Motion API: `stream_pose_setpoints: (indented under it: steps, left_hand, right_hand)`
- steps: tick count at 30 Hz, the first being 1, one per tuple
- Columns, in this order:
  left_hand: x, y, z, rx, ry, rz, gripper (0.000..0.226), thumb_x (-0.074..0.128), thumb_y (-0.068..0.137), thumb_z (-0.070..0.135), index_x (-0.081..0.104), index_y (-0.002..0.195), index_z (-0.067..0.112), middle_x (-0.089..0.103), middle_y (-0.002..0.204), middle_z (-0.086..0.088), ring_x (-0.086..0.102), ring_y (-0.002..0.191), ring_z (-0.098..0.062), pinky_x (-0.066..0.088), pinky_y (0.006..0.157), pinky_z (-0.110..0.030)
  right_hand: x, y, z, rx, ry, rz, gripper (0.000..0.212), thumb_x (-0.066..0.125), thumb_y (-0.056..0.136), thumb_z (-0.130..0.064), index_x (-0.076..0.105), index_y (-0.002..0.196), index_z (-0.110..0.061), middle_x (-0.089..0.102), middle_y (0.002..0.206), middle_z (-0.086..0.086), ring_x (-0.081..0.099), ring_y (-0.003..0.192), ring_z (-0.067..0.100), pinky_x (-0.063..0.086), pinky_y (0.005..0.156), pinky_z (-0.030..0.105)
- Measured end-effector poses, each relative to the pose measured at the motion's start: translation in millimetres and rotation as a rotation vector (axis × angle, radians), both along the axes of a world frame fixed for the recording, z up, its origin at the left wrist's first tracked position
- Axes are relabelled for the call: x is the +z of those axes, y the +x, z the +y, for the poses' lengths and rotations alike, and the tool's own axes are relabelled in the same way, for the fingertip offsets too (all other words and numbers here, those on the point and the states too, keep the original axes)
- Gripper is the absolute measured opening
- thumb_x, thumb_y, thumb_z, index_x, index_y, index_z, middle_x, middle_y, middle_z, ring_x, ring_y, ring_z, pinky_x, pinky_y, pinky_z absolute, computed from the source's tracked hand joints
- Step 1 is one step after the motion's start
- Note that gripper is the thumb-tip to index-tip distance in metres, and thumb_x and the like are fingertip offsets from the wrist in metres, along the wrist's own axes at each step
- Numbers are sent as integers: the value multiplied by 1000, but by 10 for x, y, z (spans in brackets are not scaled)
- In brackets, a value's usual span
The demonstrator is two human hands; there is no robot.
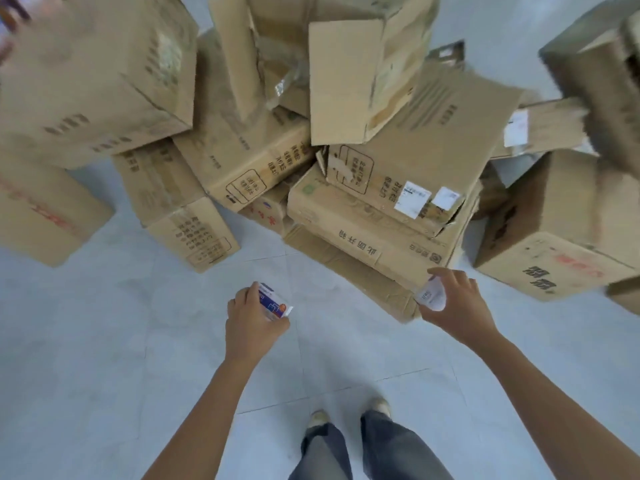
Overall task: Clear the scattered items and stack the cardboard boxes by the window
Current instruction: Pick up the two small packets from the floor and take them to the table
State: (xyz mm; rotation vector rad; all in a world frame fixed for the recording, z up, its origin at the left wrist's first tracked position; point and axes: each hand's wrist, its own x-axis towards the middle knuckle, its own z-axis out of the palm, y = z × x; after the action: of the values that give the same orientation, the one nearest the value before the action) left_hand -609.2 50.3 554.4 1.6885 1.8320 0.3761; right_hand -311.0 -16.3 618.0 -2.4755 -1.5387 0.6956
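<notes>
Two small items are held over the pale tiled floor (104, 341), in front of a loose pile of cardboard boxes (242, 150).

At the far left a box with red print (45, 216) is seen on the floor, and a large blurred box (93, 74) is leaned on the pile above it. The left hand (254, 322) is raised over the floor, and its fingers (246, 295) are curled around a small packet (273, 301), white with blue and orange print. Behind it, an open box (346, 71) is laid on top of the pile, and flattened boxes (374, 230) are stacked under it. The right hand (453, 306) is held just beside the lowest flattened sheet, with a white printed item (432, 296) pinched in its curled fingers (446, 273); what this item is cannot be told. At the right a box with black characters (554, 244) is standing apart from the stack.
</notes>
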Motion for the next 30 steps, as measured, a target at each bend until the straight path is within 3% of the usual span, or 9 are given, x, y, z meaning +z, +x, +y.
stream_pose_setpoints:
  steps: [8,11,15,25,30]
  left_hand:
    - [367,1017,-480,-293,15,-176,50,73,74,27,52,116,10,52,114,-6,44,107,-23,41,76,-27]
    - [399,1395,-853,-436,-13,-249,52,74,72,31,53,116,11,56,111,-5,47,106,-24,45,81,-31]
    - [466,1683,-1469,-571,-54,-270,51,73,74,25,52,119,12,52,113,-4,43,108,-23,36,80,-26]
    - [598,2073,-2978,-889,-32,-381,39,74,66,24,51,98,22,57,101,-4,52,97,-28,43,74,-31]
    - [535,2143,-3841,-1015,0,-337,42,74,68,22,55,105,15,58,102,-5,52,100,-28,45,75,-33]
  right_hand:
    - [438,281,-1291,-430,178,37,66,71,78,-24,39,136,-21,42,129,4,37,118,24,38,86,31]
    - [482,296,-1899,-622,259,49,65,70,79,-22,39,136,-20,41,130,2,35,117,22,35,83,26]
    - [449,174,-2703,-840,306,44,64,69,79,-20,39,135,-20,40,131,1,35,117,20,33,84,23]
    - [379,-160,-4462,-1060,308,16,67,65,81,-26,32,140,-23,37,133,0,34,121,20,37,91,26]
    - [358,-418,-5469,-1175,364,-17,69,66,81,-24,31,141,-25,37,133,0,33,120,19,33,90,22]
